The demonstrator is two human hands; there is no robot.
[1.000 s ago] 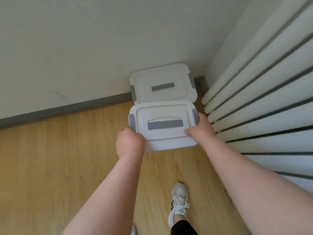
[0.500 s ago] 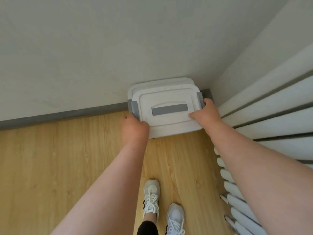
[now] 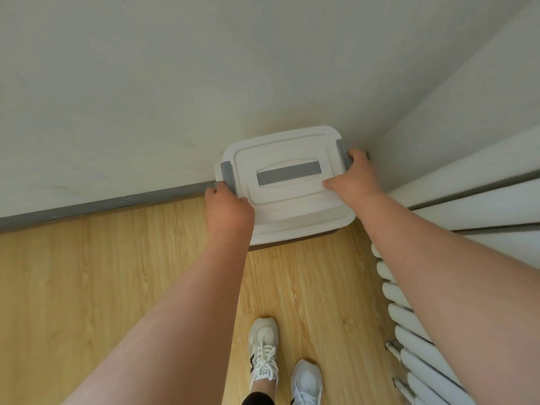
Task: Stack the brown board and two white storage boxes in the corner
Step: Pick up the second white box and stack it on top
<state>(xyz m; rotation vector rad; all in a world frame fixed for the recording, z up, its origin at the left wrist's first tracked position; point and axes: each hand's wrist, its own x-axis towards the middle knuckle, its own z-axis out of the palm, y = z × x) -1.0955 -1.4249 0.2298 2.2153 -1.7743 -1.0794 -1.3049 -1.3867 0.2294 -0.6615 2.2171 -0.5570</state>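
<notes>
A white storage box [image 3: 287,197] with a grey lid handle and grey side latches sits in the corner where the two walls meet. It covers the second white box beneath it, which is hidden. A thin strip of the brown board [image 3: 295,240] shows under the stack's front edge. My left hand [image 3: 228,209] grips the top box's left front side by the grey latch. My right hand [image 3: 352,178] holds its right side, fingers wrapped around the right latch.
A white ribbed radiator [image 3: 415,340] runs along the right wall close to my right arm. A grey skirting board [image 3: 102,204] lines the back wall. My two white trainers [image 3: 264,355] stand on the light wood floor [image 3: 87,287] just behind the stack.
I have carried the held box forward over the box in the corner and lowered it onto that box. The lower box's lid is now covered, and I have stepped closer.
</notes>
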